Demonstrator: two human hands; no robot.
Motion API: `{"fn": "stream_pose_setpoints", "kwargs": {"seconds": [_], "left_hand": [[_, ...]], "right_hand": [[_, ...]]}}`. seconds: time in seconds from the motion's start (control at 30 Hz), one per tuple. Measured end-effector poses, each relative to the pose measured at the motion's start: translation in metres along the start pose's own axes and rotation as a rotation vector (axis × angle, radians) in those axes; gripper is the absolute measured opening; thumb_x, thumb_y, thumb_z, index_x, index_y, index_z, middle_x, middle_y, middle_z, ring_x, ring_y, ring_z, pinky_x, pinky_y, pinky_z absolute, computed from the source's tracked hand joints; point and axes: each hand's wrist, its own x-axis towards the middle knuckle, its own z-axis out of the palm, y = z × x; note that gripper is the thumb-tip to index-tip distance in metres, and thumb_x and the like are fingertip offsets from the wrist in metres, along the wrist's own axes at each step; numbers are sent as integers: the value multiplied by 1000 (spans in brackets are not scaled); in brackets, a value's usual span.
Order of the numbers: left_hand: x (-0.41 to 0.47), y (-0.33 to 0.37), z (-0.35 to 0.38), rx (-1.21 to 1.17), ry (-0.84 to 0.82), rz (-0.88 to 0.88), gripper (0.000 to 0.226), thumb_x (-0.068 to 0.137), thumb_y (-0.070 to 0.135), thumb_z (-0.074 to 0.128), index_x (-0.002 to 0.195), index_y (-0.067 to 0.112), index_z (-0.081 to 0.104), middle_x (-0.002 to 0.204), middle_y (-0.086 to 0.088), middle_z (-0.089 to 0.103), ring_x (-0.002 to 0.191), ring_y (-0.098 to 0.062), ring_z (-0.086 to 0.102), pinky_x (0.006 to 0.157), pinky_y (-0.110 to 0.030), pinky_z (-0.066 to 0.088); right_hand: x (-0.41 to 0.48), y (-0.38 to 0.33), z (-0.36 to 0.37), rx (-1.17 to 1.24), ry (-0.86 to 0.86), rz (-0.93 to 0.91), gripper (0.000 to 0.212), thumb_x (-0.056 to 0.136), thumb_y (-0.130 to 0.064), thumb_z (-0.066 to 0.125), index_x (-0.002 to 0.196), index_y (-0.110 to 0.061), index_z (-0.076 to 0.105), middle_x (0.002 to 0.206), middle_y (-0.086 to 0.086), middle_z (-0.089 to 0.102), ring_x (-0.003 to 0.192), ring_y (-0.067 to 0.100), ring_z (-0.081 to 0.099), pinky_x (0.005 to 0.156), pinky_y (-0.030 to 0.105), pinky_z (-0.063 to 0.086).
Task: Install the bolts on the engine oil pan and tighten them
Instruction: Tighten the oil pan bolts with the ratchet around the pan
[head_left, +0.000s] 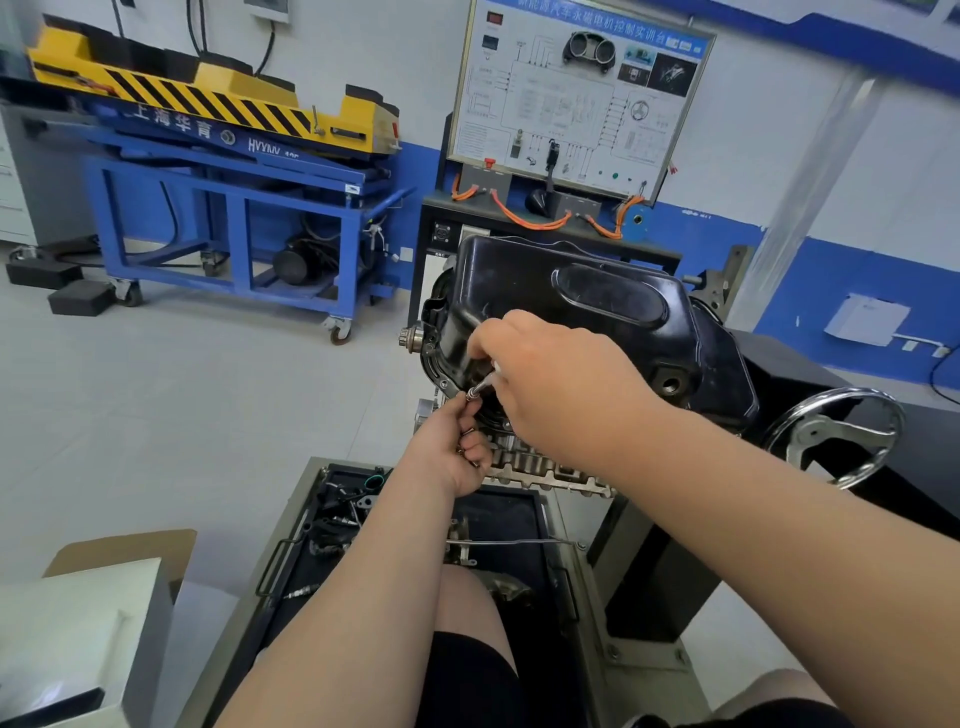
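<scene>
left hand (463, 457) pinches bolt (471, 395) (oil pan (571, 291) rim), right hand (550, 374) grips silver tool (486, 382)

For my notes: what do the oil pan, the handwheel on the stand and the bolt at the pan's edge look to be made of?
Oil pan: probably pressed sheet steel with a glossy black coating; it shows a stamped rib and soft highlights. Handwheel: bright metal, polished or chromed, with a mirror-like rim. Bolt: bare silvery metal, likely steel; too small to tell more.
</scene>
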Motion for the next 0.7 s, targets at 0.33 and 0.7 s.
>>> {"fn": "stream_pose_setpoints", "kwargs": {"seconds": [0.33,0.7], "left_hand": [[-1,-2,-2,3,22,4,54,98,26,48,45,17,50,43,9,33,31,-5,22,29,-15,14],[1,-4,-1,84,39,49,66,99,26,45,33,18,51,41,10,38,40,-7,24,45,-17,17]], "right_hand": [[3,-7,3,-42,-9,8,37,91,-16,54,126,-26,43,110,-3,57,67,21,53,54,30,34],[4,-14,7,-60,-16,6,46,85,-10,61,125,-24,43,95,-3,54,61,20,51,51,30,33]]}}
